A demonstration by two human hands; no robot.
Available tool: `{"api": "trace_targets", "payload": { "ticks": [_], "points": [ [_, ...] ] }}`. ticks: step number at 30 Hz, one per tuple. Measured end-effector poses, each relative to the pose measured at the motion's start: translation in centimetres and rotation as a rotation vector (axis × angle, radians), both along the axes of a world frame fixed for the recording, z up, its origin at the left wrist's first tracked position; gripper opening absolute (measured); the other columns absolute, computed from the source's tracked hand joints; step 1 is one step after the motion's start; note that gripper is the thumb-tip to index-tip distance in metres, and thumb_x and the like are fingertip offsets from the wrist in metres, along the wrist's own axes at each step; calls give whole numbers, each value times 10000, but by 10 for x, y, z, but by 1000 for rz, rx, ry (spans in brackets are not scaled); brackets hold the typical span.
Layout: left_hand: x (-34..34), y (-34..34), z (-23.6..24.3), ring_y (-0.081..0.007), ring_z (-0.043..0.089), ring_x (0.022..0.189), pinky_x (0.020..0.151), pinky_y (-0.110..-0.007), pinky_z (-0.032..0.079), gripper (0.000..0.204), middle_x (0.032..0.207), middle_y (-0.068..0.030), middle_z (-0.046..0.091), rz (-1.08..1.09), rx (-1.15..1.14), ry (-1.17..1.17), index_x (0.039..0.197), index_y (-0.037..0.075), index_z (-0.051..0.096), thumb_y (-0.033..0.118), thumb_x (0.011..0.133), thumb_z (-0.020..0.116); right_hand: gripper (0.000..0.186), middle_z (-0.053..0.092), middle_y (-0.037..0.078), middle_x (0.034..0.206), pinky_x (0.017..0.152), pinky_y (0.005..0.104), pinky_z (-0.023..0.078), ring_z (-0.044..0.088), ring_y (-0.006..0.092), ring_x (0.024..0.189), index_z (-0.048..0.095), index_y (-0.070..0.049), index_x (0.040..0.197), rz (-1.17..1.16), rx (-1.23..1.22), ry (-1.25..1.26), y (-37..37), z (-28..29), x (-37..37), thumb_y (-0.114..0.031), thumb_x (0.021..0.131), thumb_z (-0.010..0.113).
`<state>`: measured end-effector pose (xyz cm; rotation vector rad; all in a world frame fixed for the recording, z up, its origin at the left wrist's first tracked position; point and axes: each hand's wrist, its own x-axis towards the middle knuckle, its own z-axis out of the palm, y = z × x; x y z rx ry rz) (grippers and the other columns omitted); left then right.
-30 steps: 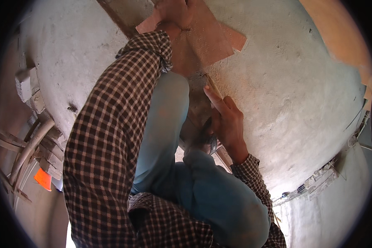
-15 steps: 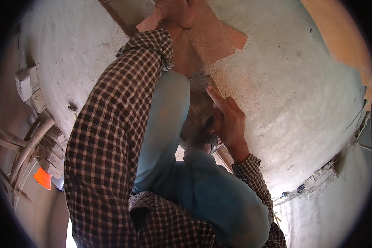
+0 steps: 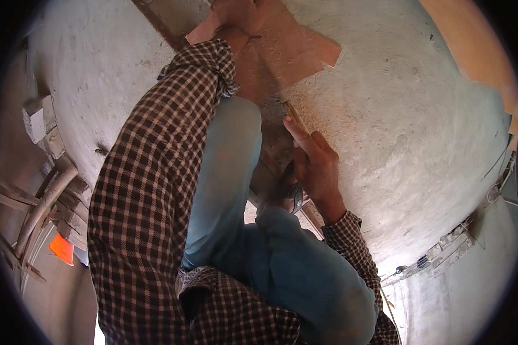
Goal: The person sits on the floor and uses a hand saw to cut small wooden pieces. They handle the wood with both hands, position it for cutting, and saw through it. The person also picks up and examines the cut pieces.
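My left arm, in a checked sleeve, reaches up to several overlapping reddish-brown flat pieces [image 3: 290, 54]. At its end my left hand [image 3: 239, 16] lies on them; its colour blends with theirs and its fingers do not show clearly. My right hand [image 3: 317, 167] is closed round a narrow, tan, strip-like tool [image 3: 294, 117], the index finger stretched along it. The tool's tip is just below the lower edge of the pieces. Its kind is unclear, as my hand hides the rest. Tan dust [image 3: 313, 98] lies beside the tip.
My bent knees [image 3: 227, 172] take up the middle, with part of a foot [image 3: 293, 198] between them. A pale wall-like surface [image 3: 397, 144] curves along the right. Curved wooden pieces [image 3: 46, 201], blocks [image 3: 35, 121] and an orange object [image 3: 61, 249] are at the left.
My right hand and its tool have shifted slightly up and left in the picture. The flat pieces and my left sleeve also sit a little further left. Both grips look the same.
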<state>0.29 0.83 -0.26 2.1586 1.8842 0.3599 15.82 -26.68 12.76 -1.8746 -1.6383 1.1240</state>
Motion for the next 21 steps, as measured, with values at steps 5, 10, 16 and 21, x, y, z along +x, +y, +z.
{"api": "trace_targets", "payload": {
  "ticks": [5,10,16,21],
  "points": [
    [-2,-5,-7,-423,699,1006,953,-526,534,461,1081,-249,728,-5,-13,15,1103,21,705,418,1068,471,597,585,63,769,558,377,544,641,206,613,689,-212,1386,-10,-22,-29,-39,40,23,46,848,666],
    [-4,-1,0,-417,701,995,944,-527,538,436,1069,-242,728,-39,-20,15,1104,31,701,399,1069,471,579,572,70,752,556,376,535,629,200,601,694,-190,1386,20,-16,-55,-28,39,23,52,860,662],
    [-14,-2,-21,-406,712,957,940,-524,541,429,1028,-249,729,-59,-33,87,1056,16,694,400,1056,503,561,562,100,779,615,408,543,635,256,646,663,-210,1417,11,4,58,5,-7,0,0,898,654],
    [-14,-7,-18,-415,711,1007,955,-521,537,467,1070,-272,726,-9,-84,6,1061,5,703,421,1058,490,521,555,79,746,564,361,519,582,200,589,690,-176,1384,18,-66,-38,-16,34,13,30,906,659]
  ]
}}
